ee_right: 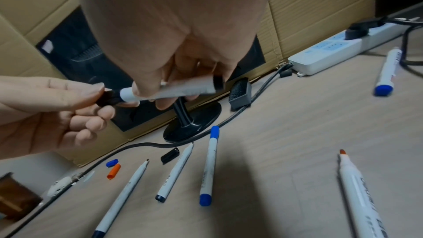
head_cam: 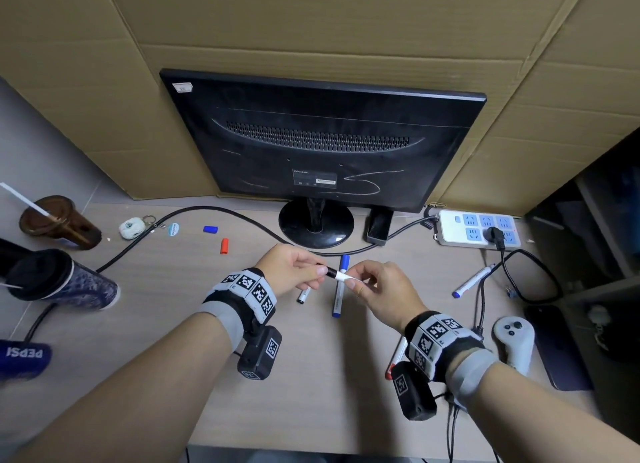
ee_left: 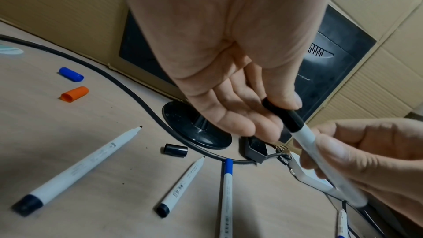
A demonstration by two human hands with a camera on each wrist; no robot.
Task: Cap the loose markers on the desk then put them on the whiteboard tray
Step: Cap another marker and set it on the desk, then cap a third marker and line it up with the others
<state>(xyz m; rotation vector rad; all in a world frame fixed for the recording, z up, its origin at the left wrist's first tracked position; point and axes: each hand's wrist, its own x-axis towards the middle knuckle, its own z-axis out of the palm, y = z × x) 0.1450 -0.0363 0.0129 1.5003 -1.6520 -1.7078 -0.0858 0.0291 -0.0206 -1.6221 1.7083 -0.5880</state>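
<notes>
left hand [head_cam: 289, 271] pinching black cap [ee_left: 282, 115] | right hand [head_cam: 377, 291] gripping white marker [ee_right: 169, 90] | cap sitting on marker tip, above desk [head_cam: 173, 310]

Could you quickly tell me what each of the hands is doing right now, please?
Left hand: fingers pinch the black cap on the end of the marker.
Right hand: fingers grip the white barrel of the black marker.

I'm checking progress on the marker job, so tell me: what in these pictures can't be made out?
- Whiteboard tray: in no view.
- Black cap: whether fully seated on the held marker is unclear; the left hand and right hand cover the joint.
- Red marker: head view, mostly behind the right wrist.
- Marker labels: too small and blurred.
</notes>
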